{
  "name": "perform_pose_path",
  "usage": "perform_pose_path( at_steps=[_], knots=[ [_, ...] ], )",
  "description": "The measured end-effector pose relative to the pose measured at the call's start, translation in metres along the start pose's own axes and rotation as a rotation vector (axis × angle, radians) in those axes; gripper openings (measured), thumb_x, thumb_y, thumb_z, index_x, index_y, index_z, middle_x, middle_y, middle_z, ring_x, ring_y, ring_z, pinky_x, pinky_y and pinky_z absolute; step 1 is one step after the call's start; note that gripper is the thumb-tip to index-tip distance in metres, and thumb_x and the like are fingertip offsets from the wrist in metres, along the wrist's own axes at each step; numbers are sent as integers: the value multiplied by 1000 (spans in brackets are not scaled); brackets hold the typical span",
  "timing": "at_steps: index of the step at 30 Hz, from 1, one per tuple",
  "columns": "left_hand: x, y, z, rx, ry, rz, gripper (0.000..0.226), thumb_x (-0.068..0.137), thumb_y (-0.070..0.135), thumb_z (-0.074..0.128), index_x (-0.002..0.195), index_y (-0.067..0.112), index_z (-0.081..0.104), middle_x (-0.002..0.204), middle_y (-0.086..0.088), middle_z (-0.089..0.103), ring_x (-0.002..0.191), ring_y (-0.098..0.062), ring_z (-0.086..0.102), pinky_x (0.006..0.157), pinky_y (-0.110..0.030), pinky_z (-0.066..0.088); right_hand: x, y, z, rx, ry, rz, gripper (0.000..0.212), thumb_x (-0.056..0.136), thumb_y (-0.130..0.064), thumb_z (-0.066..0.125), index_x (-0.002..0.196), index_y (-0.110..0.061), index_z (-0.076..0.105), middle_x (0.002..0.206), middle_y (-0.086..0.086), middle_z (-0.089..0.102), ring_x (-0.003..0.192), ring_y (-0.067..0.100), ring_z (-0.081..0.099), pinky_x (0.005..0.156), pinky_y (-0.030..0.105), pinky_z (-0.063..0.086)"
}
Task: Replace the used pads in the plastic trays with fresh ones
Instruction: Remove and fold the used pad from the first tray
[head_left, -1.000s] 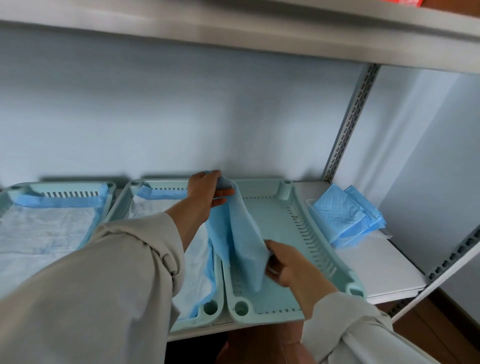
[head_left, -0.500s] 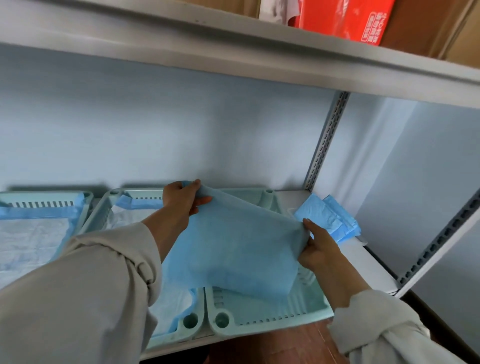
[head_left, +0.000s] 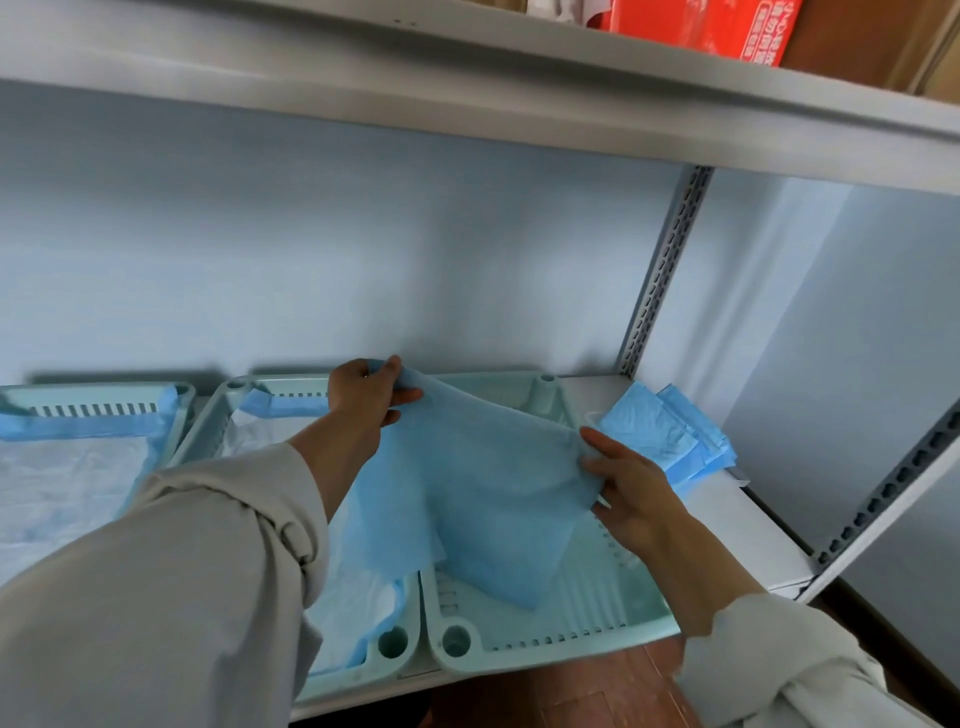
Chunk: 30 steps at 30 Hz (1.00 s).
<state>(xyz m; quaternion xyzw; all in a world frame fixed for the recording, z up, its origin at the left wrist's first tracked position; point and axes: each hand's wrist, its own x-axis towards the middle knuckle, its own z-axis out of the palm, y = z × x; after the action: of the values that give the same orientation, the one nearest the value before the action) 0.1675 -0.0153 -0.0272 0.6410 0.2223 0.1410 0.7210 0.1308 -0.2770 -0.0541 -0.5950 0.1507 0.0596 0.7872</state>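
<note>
A blue pad (head_left: 478, 493) hangs spread out above the right-hand pale green plastic tray (head_left: 582, 618), whose slotted floor is bare. My left hand (head_left: 363, 397) pinches the pad's far left corner near the back wall. My right hand (head_left: 628, 483) grips its right edge. The pad's lower corner droops onto the tray floor. The middle tray (head_left: 234, 395) and the left tray (head_left: 179, 400) each hold a pad lying flat; my left sleeve hides much of the middle one.
A stack of folded blue pads (head_left: 665, 441) lies on the white shelf (head_left: 748, 530) to the right of the trays. A perforated upright (head_left: 660, 275) stands behind it. The upper shelf carries a red box (head_left: 696, 23). Wooden floor shows below.
The pad went from hanging folded between my hands to being spread wide. My right hand moved right with its edge; my left hand stayed at the back corner.
</note>
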Motion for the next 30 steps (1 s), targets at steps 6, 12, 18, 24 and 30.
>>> perform_pose_path(
  at_steps=[6, 12, 18, 24, 30],
  knots=[
    [9, -3, -1, 72, -3, -26, 41, 93, 14, 59, 129, 6, 43, 106, -11, 63, 36, -5, 61, 31, -13, 38, 1, 2, -16, -545, 161, -217, 15, 76, 1, 72, 90, -6, 73, 78, 9, 65, 76, 24, 60, 86, 45, 52],
    [20, 9, 18, 225, -154, -17, 13, 91, 2, 54, 96, 12, 61, 87, -11, 64, 34, -7, 61, 33, -12, 42, 12, -11, -23, -947, 301, -386, 11, 86, -25, 67, 76, -21, 70, 81, 3, 67, 82, 25, 62, 69, 31, 45],
    [20, 48, 29, -243, -76, 209, 18, 90, 2, 58, 81, 17, 63, 78, -8, 62, 50, -7, 66, 53, -15, 54, 7, -42, 12, -643, 448, -768, 18, 86, -15, 66, 102, -19, 72, 86, 2, 70, 80, 16, 62, 79, 28, 48],
    [6, 28, -41, -137, -7, 192, 21, 88, 1, 59, 84, 20, 67, 74, -4, 56, 68, -13, 52, 72, -24, 51, 9, 4, 32, -723, 267, -615, 23, 85, -9, 65, 104, -22, 71, 91, 5, 70, 86, 22, 66, 80, 32, 50],
    [-24, -55, -97, 576, -171, -211, 37, 87, -8, 41, 102, 14, 68, 93, -14, 57, 62, -18, 48, 57, -23, 41, 4, 77, 22, -857, 129, -209, 32, 80, -5, 68, 111, -15, 67, 112, 11, 67, 101, 26, 63, 94, 39, 49]
  ],
)
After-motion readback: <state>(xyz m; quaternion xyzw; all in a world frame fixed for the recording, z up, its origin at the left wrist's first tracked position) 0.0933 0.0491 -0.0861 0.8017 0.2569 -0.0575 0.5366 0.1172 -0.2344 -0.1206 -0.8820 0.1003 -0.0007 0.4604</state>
